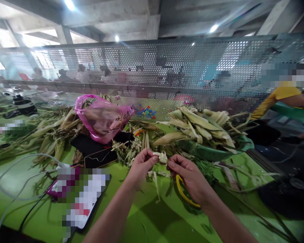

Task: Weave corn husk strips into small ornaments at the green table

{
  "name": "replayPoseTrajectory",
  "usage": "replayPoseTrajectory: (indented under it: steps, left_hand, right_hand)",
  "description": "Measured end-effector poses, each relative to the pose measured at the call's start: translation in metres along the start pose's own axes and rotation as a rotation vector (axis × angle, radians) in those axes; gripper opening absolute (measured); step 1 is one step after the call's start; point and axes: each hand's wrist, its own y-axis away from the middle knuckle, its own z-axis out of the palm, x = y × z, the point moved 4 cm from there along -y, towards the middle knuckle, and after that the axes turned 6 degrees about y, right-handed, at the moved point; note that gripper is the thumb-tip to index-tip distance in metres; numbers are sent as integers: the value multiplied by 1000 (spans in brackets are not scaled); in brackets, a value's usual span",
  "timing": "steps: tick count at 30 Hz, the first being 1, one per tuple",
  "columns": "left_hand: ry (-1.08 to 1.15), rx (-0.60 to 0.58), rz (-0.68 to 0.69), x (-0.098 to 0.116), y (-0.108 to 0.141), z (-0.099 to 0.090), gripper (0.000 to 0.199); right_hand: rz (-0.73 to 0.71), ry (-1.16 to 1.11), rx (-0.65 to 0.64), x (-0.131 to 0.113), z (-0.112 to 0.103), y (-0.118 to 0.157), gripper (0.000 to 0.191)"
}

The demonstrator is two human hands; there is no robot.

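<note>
Green surface (142,222) lies below; left grip (143,164) and right grip (183,168) pinch a pale husk piece (163,158), likely light, tearable; hold by ends.

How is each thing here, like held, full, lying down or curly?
Pale piece, held up, bunched at one end
Left hand, pinching it
Right hand, fingertips at the bunched end, grip unclear
Green basket, heaped with husks
Pink bag, something inside
Dark phone, lying down
White cable, looped
</note>
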Motion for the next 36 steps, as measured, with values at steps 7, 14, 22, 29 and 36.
replayPoseTrajectory:
  steps: [7,14,22,29,36]
  left_hand:
    - [-125,-152,-80,1,5,11,29]
    - [-211,-179,-78,-4,6,13,36]
    - [-373,-155,6,-9,0,7,32]
    - [-327,-213,-23,-3,5,11,27]
    - [-501,-268,-2,-5,3,12,25]
  right_hand:
    - [-17,-1,82,5,-7,-2,25]
    - [-216,386,102,-6,-12,-2,19]
    - [-426,674,201,-12,-14,1,21]
    - [-454,693,230,-12,-15,0,20]
    - [-345,587,21,-13,-15,-5,16]
